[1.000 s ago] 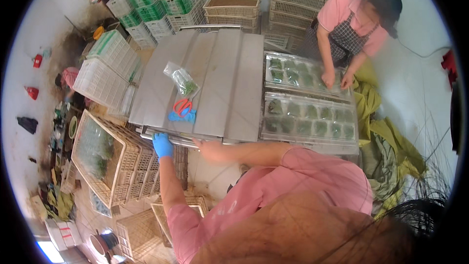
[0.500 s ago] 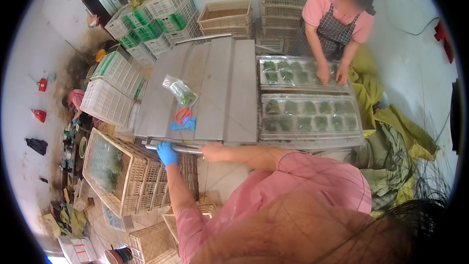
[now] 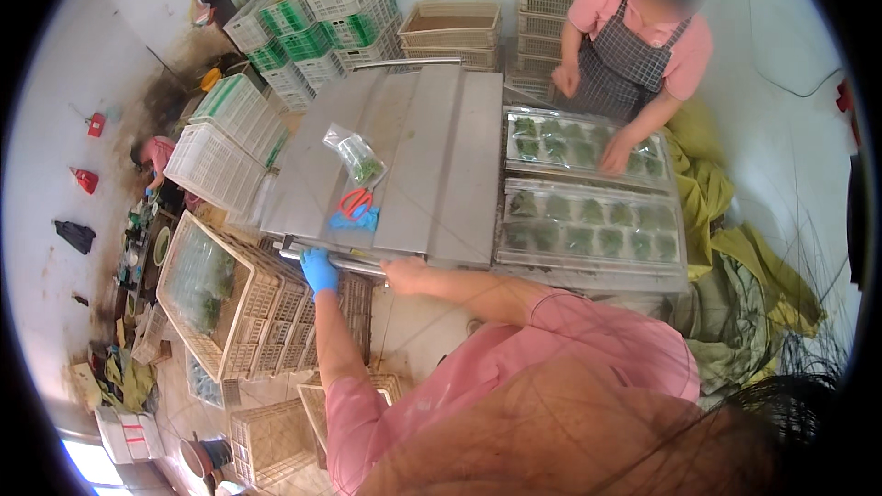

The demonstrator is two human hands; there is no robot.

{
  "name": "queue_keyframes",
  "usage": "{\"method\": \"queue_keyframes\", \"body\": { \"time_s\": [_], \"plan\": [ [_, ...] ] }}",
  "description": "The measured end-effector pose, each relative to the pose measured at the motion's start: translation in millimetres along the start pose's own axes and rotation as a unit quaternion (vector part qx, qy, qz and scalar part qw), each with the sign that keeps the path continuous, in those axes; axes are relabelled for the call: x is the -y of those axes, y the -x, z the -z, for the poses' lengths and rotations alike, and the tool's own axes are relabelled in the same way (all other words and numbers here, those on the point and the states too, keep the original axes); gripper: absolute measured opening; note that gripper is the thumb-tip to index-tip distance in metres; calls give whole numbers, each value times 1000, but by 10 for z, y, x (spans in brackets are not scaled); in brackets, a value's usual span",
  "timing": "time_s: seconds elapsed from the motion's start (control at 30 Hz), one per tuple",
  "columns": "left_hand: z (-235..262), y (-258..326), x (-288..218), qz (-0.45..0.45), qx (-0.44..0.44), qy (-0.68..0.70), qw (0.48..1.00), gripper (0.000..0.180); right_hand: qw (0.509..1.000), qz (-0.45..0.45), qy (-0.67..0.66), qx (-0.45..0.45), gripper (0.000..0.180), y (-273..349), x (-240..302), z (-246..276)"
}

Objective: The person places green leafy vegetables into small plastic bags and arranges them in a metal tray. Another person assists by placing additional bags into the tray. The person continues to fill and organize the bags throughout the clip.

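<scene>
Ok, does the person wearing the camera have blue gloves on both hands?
No, the left hand wears a blue glove, but the right hand is bare.

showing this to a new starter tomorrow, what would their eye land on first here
Probably the red-handled scissors on a crumpled blue item, lying on the broad grey metal top beside a clear bag of greens. Next, the blue-gloved left hand and bare right hand at the top's near edge. To the right, leafy green packs in two trays stand out, with a co-worker's hand at the far one.
</scene>
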State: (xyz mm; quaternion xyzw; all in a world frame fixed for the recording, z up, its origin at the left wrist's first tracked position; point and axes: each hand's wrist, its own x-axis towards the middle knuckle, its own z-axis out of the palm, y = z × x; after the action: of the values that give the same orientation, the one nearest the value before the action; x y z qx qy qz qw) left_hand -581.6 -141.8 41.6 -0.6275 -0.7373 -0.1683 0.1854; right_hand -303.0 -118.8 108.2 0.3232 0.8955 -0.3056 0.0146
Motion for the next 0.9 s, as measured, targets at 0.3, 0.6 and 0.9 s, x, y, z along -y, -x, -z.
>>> {"method": "queue_keyframes", "body": {
  "time_s": [0.3,0.6,0.9],
  "plan": [
    [-12,5,-53,4,0,-20,1000,6,1000,16,15,2,36,-68,-136,-99],
    [468,-144,-354,53,39,-71,995,12,997,56,20,-40,32,169,-91,157],
    [1086,-232,-805,11,-33,-46,998,9,994,77,44,-63,33,806,-19,666]
  ]
}}
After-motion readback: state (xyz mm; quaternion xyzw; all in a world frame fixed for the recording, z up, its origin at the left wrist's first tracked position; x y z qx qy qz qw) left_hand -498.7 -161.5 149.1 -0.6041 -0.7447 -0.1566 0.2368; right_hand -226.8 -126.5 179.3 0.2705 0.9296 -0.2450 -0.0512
